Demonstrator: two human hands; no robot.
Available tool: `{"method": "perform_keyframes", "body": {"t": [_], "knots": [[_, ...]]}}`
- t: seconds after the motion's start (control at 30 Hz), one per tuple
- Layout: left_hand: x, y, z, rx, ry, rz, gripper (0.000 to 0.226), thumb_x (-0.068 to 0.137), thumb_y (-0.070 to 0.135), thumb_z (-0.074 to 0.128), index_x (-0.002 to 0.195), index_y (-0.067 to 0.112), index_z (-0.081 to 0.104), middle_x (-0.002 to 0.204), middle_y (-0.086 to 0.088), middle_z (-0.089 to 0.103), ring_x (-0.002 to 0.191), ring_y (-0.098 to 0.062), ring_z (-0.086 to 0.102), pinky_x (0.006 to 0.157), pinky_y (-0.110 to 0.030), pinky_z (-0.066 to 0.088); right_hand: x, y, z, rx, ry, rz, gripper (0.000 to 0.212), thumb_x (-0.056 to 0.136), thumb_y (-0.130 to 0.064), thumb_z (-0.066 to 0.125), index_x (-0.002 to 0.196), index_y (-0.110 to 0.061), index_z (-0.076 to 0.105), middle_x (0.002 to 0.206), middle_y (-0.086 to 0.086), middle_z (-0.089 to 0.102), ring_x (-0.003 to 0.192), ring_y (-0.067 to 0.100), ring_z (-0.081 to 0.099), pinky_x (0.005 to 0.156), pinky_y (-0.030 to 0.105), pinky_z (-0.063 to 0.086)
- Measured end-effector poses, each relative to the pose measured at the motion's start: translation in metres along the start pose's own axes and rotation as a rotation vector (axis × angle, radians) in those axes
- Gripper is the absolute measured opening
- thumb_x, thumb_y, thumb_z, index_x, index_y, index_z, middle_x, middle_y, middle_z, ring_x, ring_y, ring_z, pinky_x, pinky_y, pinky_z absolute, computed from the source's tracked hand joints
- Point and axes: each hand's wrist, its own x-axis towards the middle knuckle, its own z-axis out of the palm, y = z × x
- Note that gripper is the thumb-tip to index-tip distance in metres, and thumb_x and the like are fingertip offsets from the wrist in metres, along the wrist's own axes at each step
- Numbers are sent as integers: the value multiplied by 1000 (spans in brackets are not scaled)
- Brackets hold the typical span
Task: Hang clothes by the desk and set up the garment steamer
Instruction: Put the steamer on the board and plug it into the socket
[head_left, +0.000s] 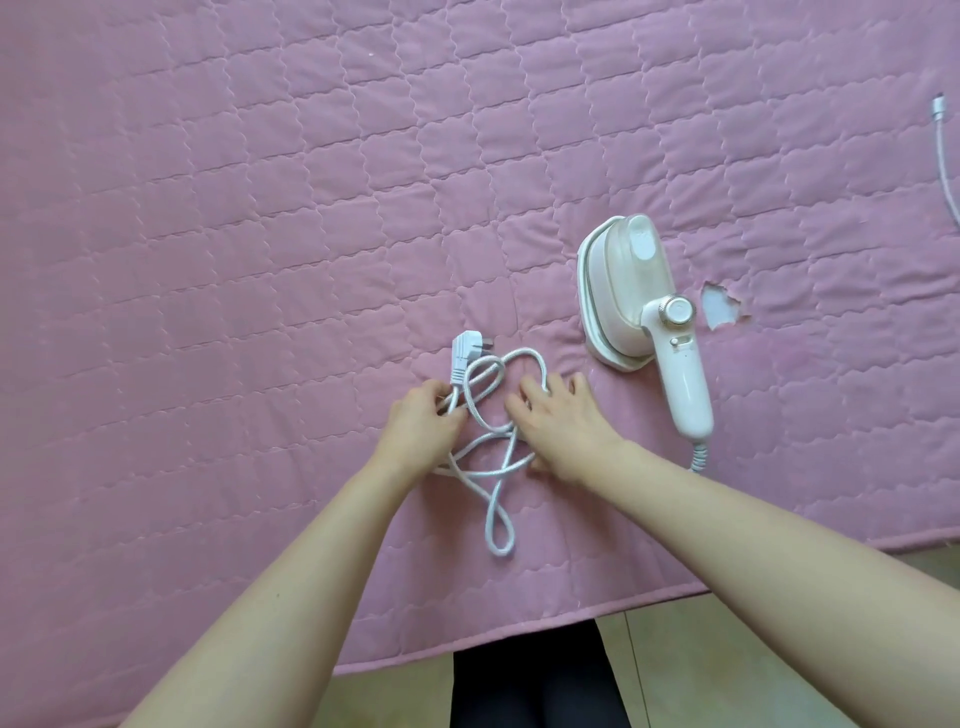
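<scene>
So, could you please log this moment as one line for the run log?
left hand: grips tangled white power cord below plug | right hand: fingers on cord loops | white handheld garment steamer: lying on pink quilted cover

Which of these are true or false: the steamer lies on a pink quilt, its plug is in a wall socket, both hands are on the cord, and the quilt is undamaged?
1. The steamer lies on a pink quilt. True.
2. The plug is in a socket. False: it lies loose on the quilt.
3. The left hand and right hand are on the cord. True.
4. The quilt is undamaged. False: there is a tear beside the steamer.
</scene>
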Motion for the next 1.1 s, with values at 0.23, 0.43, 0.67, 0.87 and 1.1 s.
{"method": "perform_keyframes", "body": {"t": [0.23, 0.43, 0.67, 0.87, 1.1], "knots": [[3, 17, 10, -95, -2, -26, 67, 63, 63, 73, 115, 27, 50, 98, 17, 60, 103, -14, 58, 91, -37, 45, -8, 0, 7, 184, 59, -56, 24, 84, -12, 59, 108, -12, 58, 108, 7, 57, 89, 35, 58, 70, 38, 33], [12, 12, 11, 139, -51, 20, 27, 75, 24, 67, 93, 18, 47, 87, -2, 58, 87, -24, 51, 60, -29, 37, -18, 19, 0, 496, 94, -18, 18, 86, -20, 57, 100, -9, 54, 103, 12, 58, 92, 37, 58, 71, 43, 44], [5, 8, 2, 115, -341, 150, 32, 64, 18, 56, 95, 24, 60, 76, 5, 63, 72, -20, 57, 72, -36, 51, -1, 31, -9, 789, -19, 168, 13, 72, -18, 65, 73, -27, 56, 88, 2, 68, 88, 25, 62, 73, 36, 48], [-4, 19, 11, -24, -411, 101, 19, 69, 43, 58, 81, 29, 57, 71, 9, 60, 83, -19, 55, 84, -41, 45, 17, 38, -18, 919, -13, 318, 2, 68, -17, 66, 68, -19, 65, 80, 6, 71, 80, 24, 64, 72, 33, 52], [-19, 31, 6, -287, -552, 115, 13, 93, 42, 55, 87, 31, 60, 68, 12, 58, 66, 1, 53, 67, -10, 40, 18, 38, -32, 908, -102, 290, 4, 65, -11, 71, 69, -12, 69, 70, 8, 72, 73, 20, 67, 66, 32, 55]]}}
